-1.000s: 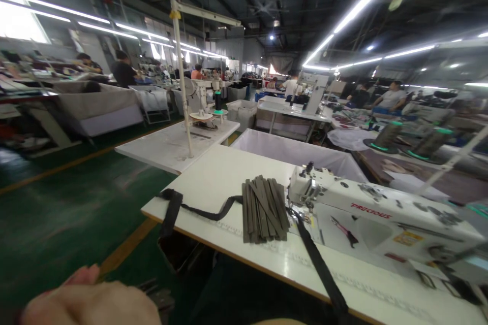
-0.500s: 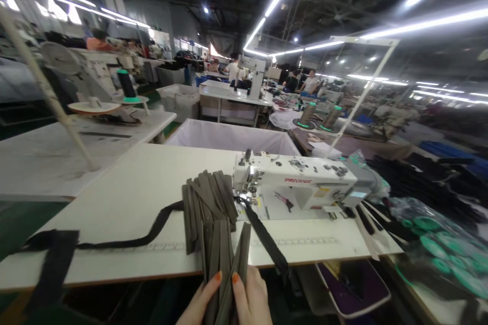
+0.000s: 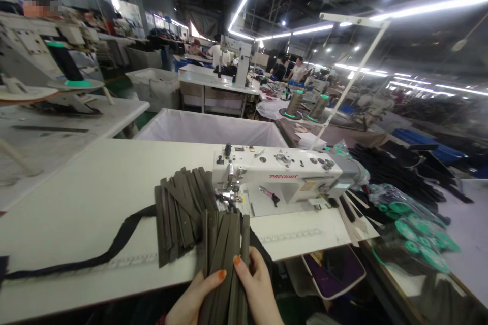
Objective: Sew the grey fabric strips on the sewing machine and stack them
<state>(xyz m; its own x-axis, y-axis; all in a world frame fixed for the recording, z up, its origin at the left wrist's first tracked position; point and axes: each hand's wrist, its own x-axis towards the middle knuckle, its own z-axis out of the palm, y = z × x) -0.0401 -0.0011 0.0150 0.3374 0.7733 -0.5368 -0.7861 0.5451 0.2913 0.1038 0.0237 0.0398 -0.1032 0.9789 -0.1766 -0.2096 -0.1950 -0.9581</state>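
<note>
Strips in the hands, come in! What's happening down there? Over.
Left hand and right hand both hold the strip bundle. Bundle's far ends uneven. Close ahead: strip pile on the table, beside the sewing machine.

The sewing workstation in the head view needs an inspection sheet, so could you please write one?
Surface: pale tabletop, ruler markings near its front edge.
Job's things: bundle of grey-brown strips in hand; pile of similar strips beside the sewing machine.
Clutter: pink-and-black snips under the machine arm; black band trailing left.
Hands: left hand and right hand both grip the bundle.
Cables: hanging cord, upper right.
Surroundings: white-lined bin behind the table; people further back.
</note>
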